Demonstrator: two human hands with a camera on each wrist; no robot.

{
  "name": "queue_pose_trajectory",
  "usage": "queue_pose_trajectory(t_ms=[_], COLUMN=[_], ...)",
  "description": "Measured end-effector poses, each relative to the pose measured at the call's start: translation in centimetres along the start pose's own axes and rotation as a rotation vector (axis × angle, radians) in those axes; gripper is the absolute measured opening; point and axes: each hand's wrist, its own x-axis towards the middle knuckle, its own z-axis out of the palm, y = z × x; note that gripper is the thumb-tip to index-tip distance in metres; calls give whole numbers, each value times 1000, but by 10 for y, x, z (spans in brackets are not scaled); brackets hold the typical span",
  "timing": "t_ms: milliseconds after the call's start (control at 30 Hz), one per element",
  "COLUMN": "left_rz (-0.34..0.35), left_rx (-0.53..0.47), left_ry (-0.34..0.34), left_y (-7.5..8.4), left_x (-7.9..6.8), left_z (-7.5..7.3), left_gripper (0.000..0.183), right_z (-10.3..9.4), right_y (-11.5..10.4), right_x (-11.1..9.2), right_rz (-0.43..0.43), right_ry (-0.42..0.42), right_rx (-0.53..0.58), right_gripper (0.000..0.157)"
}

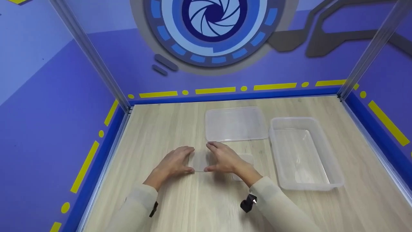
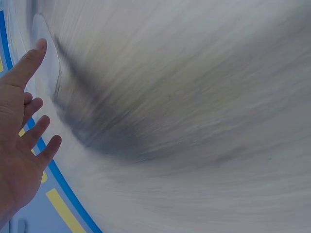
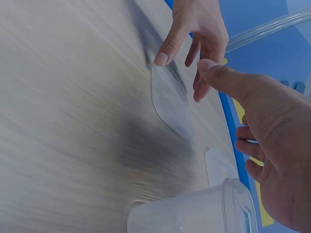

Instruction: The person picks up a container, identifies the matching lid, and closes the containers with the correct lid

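A small, clear square lid lies flat between the two hands on the wooden table. My left hand is at its left side, fingers spread and relaxed; in the right wrist view the thumb of that left hand meets or nearly meets the lid's corner. On the other side, my right hand is held with loosely bent fingers above the lid's right part, gripping nothing. A small clear container stands beside the right hand, and my right wrist partly covers it in the head view.
A large translucent rectangular lid lies farther back. To the right is a large, open, translucent box. Blue-purple printed panels enclose the back and sides of the table.
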Motion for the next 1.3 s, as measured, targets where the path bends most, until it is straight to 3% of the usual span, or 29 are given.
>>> queue_pose_trajectory(t_ms=[333,800,1100,1300], left_rz=[7,-18,-18,-36], left_rx=[-1,-37,-67,-47], left_ry=[-9,-35,-28,-33], left_y=[5,5,5,6], left_x=[3,4,7,9], left_z=[1,6,6,8], left_gripper=[88,80,78,77], right_z=[6,19,23,28], right_y=[-10,-14,-18,-19], right_x=[6,14,16,18], right_rz=[-17,86,119,114], right_ry=[7,-104,-152,-161], right_rx=[-16,-97,-184,-234], right_gripper=[102,99,77,72])
